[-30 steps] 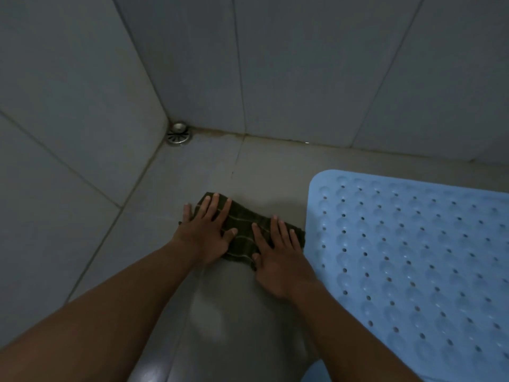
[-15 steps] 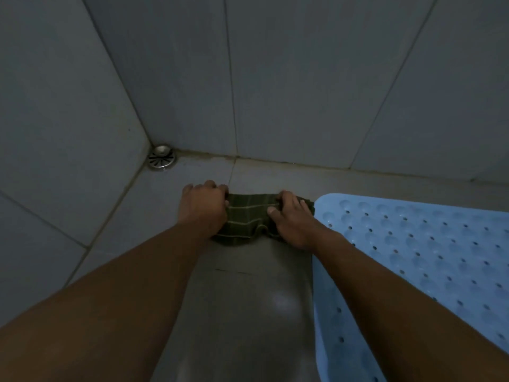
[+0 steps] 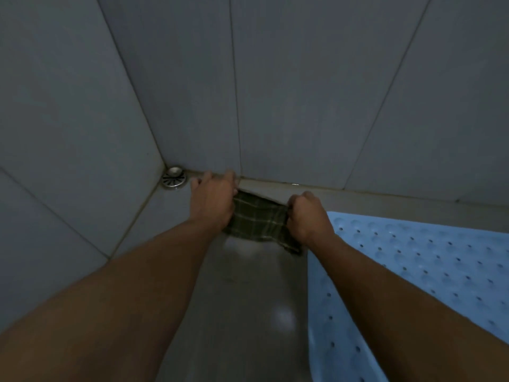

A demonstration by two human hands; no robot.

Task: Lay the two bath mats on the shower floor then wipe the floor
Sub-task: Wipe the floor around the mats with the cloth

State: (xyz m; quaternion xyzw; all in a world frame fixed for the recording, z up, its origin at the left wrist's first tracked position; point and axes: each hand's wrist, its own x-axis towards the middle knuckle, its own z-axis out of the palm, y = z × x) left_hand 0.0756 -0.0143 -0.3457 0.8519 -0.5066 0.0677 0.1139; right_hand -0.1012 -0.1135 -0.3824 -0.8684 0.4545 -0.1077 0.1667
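Observation:
A dark green checked cloth [image 3: 259,219] lies on the grey shower floor [image 3: 248,299], close to the foot of the back wall. My left hand [image 3: 213,201] grips its left end, fingers curled and reaching the wall's base. My right hand [image 3: 307,215] is closed on its right end. A light blue bath mat [image 3: 413,260] with round holes lies flat on the floor to the right, its left edge just beside my right wrist. Only one mat is in view.
A round metal floor drain [image 3: 173,180] sits in the left corner where the two tiled walls [image 3: 303,92] meet, a short way left of my left hand. Wet floor gleams between my forearms.
Both hands have pushed the cloth forward from mid floor to the base of the back wall. The flat palms have curled into grips on the cloth's ends.

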